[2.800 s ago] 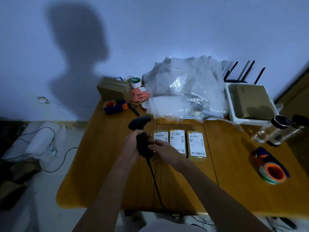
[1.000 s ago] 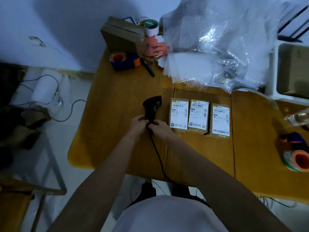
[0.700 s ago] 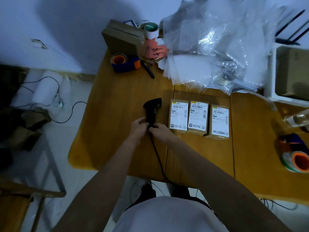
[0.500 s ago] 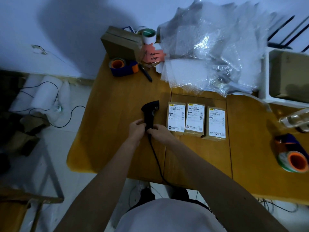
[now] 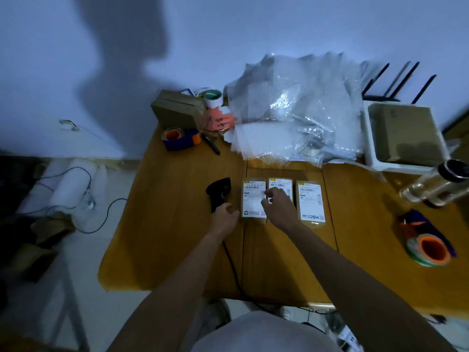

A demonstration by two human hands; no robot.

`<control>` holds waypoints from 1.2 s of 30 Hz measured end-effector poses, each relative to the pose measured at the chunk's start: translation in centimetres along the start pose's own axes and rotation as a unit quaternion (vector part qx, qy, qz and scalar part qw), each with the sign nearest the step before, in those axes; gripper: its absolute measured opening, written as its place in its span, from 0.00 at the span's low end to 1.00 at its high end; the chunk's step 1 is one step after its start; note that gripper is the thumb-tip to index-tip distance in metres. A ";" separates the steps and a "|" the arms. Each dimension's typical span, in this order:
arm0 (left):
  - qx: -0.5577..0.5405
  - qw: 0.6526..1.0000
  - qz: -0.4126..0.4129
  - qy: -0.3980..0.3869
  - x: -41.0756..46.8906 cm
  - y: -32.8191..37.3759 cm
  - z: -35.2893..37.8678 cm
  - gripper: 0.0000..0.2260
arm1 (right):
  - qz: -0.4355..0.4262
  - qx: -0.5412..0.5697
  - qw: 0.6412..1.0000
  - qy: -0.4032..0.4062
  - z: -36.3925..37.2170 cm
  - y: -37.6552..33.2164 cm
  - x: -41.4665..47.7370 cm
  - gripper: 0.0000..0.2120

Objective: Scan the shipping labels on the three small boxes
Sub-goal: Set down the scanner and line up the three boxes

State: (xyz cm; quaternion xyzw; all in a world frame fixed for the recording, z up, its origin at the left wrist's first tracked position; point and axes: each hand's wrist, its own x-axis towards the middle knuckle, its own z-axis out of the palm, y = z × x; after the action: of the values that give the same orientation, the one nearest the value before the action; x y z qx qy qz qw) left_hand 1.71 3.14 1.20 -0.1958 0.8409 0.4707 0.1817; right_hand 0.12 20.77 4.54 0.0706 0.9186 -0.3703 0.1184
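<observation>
Three small brown boxes with white shipping labels lie side by side mid-table: the left box (image 5: 253,199), the middle box (image 5: 280,184) and the right box (image 5: 311,201). A black corded barcode scanner (image 5: 218,191) lies on the table just left of them. My left hand (image 5: 224,217) covers the end of its handle with curled fingers. My right hand (image 5: 278,207) hovers over the middle box and hides most of its label, fingers bent toward the gap beside the left box, holding nothing.
Bubble wrap (image 5: 294,115) is piled behind the boxes. At back left are a cardboard box (image 5: 177,110), a blue tape dispenser (image 5: 179,138) and a pen (image 5: 210,146). To the right stand a white tray (image 5: 369,146), bottles (image 5: 436,185) and another tape dispenser (image 5: 429,247).
My right hand has left the scanner's handle and moved right, over the middle box. My left hand stays at the handle. The view has tilted up a little.
</observation>
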 end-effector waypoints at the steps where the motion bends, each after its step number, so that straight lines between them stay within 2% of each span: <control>1: 0.019 1.000 -0.001 -0.005 -0.1 0.1 0.4 0.24 | -0.001 -0.014 1.000 0.012 -0.7 0.8 0.2 0.19; 5: 0.053 0.998 -0.023 -0.015 -0.6 0.6 2.0 0.26 | 0.038 -0.070 0.995 0.054 -3.5 4.9 0.4 0.22; 8: 0.038 0.999 -0.027 -0.021 -0.5 0.9 2.8 0.26 | 0.085 -0.102 0.990 0.049 -4.9 8.2 0.1 0.28; 11: 0.027 0.999 -0.022 -0.015 -0.4 1.4 3.4 0.26 | 0.142 -0.097 0.985 0.028 -5.4 10.7 -0.2 0.34; 15: 0.033 0.999 -0.012 -0.011 -0.5 1.6 4.0 0.26 | 0.176 -0.052 0.983 0.017 -4.9 12.8 0.3 0.35; 26: 0.084 0.996 0.004 -0.018 -0.4 2.3 4.9 0.24 | 0.177 -0.002 0.984 0.023 -4.1 14.4 1.2 0.33; 36: 0.070 0.996 0.016 -0.059 -0.9 2.8 6.1 0.26 | 0.187 0.001 0.982 0.023 -6.0 16.2 1.2 0.33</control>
State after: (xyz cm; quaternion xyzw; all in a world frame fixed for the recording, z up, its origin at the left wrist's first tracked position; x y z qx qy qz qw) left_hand 1.85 9.87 0.67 -0.1410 0.8627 0.4243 0.2362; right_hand 1.48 36.59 -2.29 0.2494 0.8914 -0.3411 0.1640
